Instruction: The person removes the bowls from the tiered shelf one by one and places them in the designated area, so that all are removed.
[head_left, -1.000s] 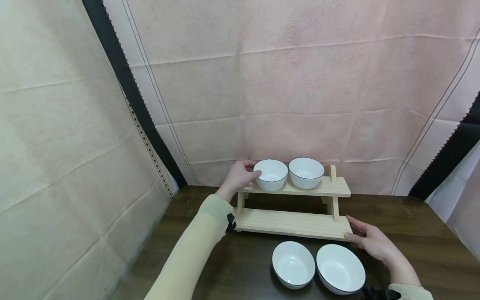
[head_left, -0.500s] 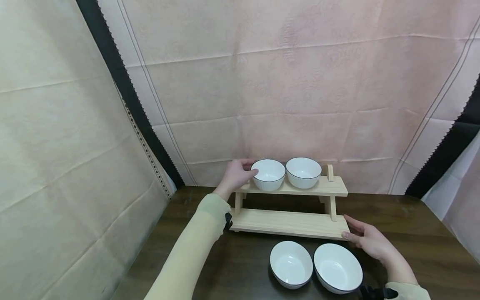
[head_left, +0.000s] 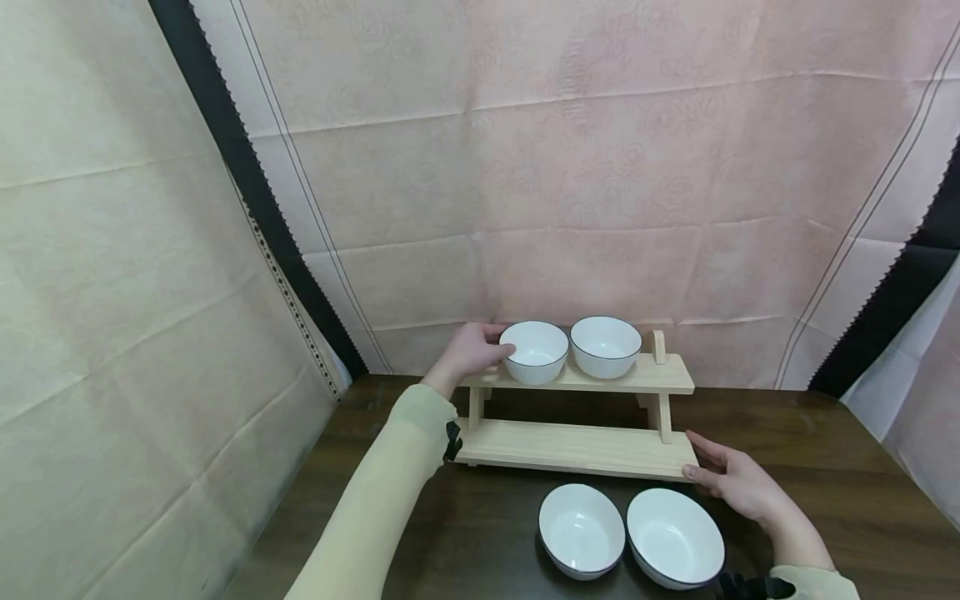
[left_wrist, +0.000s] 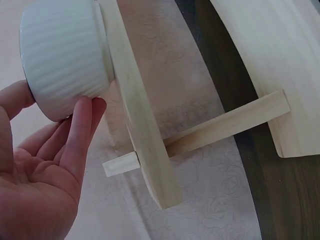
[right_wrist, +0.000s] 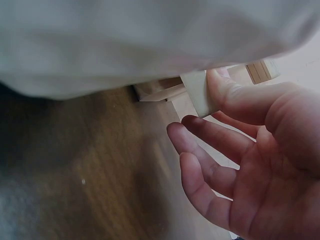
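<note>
A two-tier wooden shelf (head_left: 570,448) stands on the table, two white dark-rimmed bowls side by side on its upper board. My left hand (head_left: 471,353) holds the left upper bowl (head_left: 535,358), thumb at its rim and fingers against its outside. The left wrist view shows this bowl's ribbed wall (left_wrist: 65,55) with the fingertips at its side and base. Beside it sits the right upper bowl (head_left: 606,350), untouched. At the right end of the lower board my right hand (head_left: 742,485) pinches the board's corner (right_wrist: 197,95), its other fingers loosely bent in the right wrist view.
Two more white bowls stand upright in front of the shelf, a left one (head_left: 582,533) and a right one (head_left: 675,537), close together near my right wrist. A pale fabric backdrop (head_left: 585,192) rises behind the dark wooden table (head_left: 315,517), and another fabric panel (head_left: 135,333) flanks it.
</note>
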